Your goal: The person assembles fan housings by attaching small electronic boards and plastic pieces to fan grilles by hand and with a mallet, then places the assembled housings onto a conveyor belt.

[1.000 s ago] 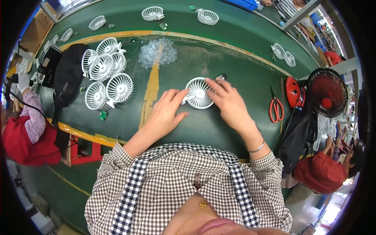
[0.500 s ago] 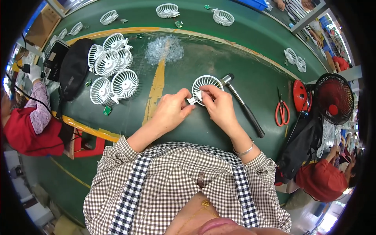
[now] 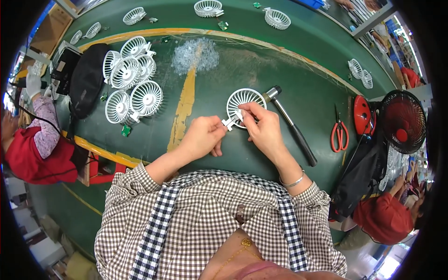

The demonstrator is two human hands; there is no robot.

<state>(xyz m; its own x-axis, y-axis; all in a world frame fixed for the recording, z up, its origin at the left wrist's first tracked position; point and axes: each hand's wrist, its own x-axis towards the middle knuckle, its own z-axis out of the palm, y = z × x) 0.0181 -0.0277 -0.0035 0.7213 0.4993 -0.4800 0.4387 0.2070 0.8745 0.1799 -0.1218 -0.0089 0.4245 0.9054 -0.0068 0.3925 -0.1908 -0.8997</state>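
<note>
In front of me on the green table lies a round white slatted fan housing (image 3: 242,95), with its short neck pointing toward me and to the left. The fingertips of my left hand (image 3: 203,136) are closed at the end of that neck. My right hand (image 3: 266,128) rests over the housing's near right rim, thumb and forefinger pinched at the base of the neck. Whether a small part sits between those fingers is hidden. Just right of the housing lies a hammer (image 3: 295,128) with a black grip, its head close to the rim.
Several white fan housings (image 3: 125,73) are grouped at left, beside a green circuit board (image 3: 126,130) and black bag (image 3: 87,81). Small clear pieces (image 3: 195,56) form a heap. Red-handled snips (image 3: 339,135) and a black fan (image 3: 403,122) are right. A conveyor (image 3: 168,18) carries more housings.
My left hand has shifted slightly down, its lower fingers hanging looser. My right hand stays nearly in place. Housings on the conveyor have moved right.
</note>
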